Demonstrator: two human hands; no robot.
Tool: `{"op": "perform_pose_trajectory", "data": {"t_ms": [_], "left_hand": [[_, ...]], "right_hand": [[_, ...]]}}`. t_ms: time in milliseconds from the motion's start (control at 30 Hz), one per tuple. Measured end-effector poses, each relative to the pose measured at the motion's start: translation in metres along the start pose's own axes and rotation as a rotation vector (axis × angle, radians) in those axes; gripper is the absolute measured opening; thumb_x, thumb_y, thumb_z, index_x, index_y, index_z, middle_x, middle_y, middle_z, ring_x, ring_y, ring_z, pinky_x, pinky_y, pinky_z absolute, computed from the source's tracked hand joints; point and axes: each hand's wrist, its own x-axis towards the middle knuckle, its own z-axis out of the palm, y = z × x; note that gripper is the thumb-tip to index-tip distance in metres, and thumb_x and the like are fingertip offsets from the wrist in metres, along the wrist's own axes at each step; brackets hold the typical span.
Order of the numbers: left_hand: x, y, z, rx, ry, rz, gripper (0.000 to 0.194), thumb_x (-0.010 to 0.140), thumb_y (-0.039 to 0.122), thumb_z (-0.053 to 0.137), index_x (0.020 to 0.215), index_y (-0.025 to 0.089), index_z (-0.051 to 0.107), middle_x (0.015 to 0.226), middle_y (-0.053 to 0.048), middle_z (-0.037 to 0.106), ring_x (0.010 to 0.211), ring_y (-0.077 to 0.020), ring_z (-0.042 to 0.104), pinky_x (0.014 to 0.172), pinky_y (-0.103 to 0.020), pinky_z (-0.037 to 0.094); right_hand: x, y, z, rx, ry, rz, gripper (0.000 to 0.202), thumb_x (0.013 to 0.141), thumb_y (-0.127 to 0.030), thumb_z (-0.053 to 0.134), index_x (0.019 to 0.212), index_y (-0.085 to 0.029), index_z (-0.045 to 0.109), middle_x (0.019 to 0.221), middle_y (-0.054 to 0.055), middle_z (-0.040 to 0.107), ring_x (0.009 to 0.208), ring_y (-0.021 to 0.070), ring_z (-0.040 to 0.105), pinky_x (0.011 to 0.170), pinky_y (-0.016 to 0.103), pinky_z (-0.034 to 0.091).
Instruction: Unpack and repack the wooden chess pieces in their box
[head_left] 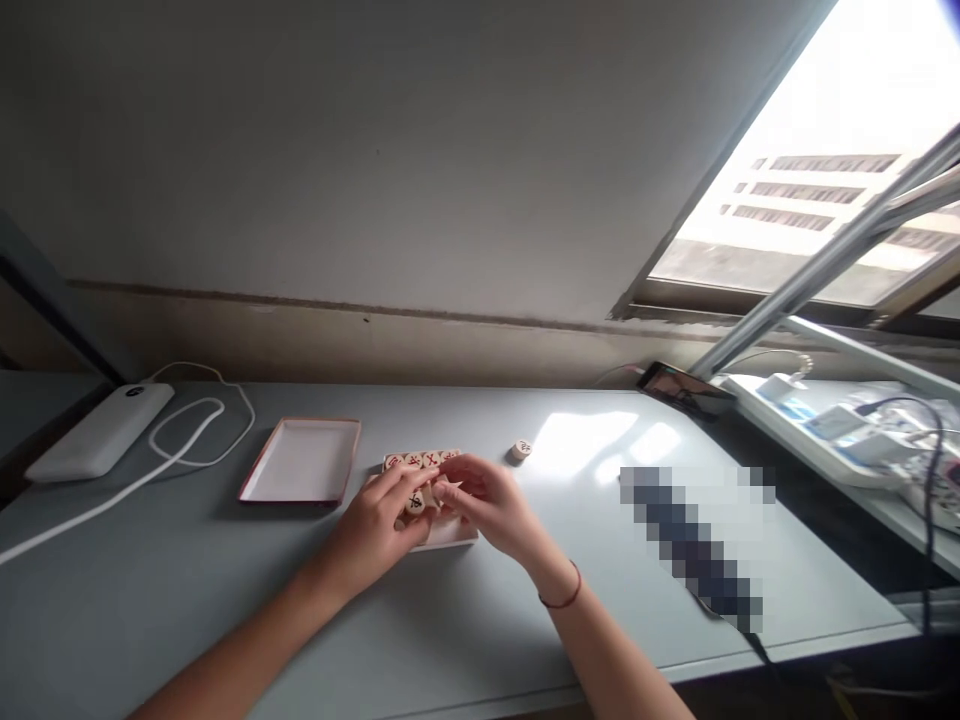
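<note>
An open box (459, 537) of round wooden pieces stands on the grey table, its back row of pieces (430, 460) marked in red. Over the box's left side, my left hand (381, 515) is closed with thumb and fingers around a piece with a black character (415, 502). My right hand (484, 497) reaches over the right side, its thumb and fingers pinched at a piece partly hidden by the fingers. One loose round piece (519, 451) lies on the table to the right, touched by neither hand.
A shallow box lid (301, 462) lies left of the box. Farther left are a white power bank (105, 430) and a looping white cable (180, 452). A phone (684, 390) leans at the back right; a pixelated dark object (694, 545) lies nearer. Power strips (810, 425) stand beyond the right edge.
</note>
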Motion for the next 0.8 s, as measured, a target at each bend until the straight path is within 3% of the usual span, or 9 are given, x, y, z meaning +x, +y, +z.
{"op": "perform_pose_trajectory", "data": {"t_ms": [133, 267, 800], "left_hand": [[0.0007, 0.0026, -0.0047, 0.083, -0.048, 0.024, 0.024, 0.083, 0.016, 0.052, 0.105, 0.024, 0.059, 0.104, -0.002, 0.064, 0.100, -0.0196, 0.060, 0.087, -0.034, 0.047], [0.0014, 0.0067, -0.0063, 0.092, -0.138, 0.074, 0.011, 0.082, 0.017, 0.052, 0.088, 0.022, 0.059, 0.091, 0.000, 0.066, 0.089, -0.0176, 0.061, 0.084, -0.032, 0.045], [-0.0020, 0.0067, -0.0042, 0.098, -0.244, 0.127, 0.020, 0.074, 0.009, 0.053, 0.087, 0.023, 0.060, 0.090, -0.001, 0.063, 0.093, -0.0201, 0.055, 0.086, -0.034, 0.040]], "right_hand": [[0.0018, -0.0005, -0.0067, 0.003, 0.077, 0.050, 0.038, 0.078, -0.051, 0.065, 0.096, -0.018, 0.062, 0.080, 0.004, 0.066, 0.067, 0.0140, 0.063, 0.056, 0.024, 0.051], [0.0028, -0.0002, -0.0081, 0.028, 0.066, 0.061, 0.040, 0.076, -0.051, 0.068, 0.097, -0.018, 0.061, 0.085, 0.004, 0.066, 0.064, 0.0128, 0.063, 0.051, 0.022, 0.048], [0.0031, 0.0030, -0.0024, 0.005, 0.015, 0.056, 0.034, 0.078, -0.049, 0.066, 0.093, -0.019, 0.061, 0.091, 0.004, 0.065, 0.065, 0.0114, 0.060, 0.052, 0.021, 0.049]]}}
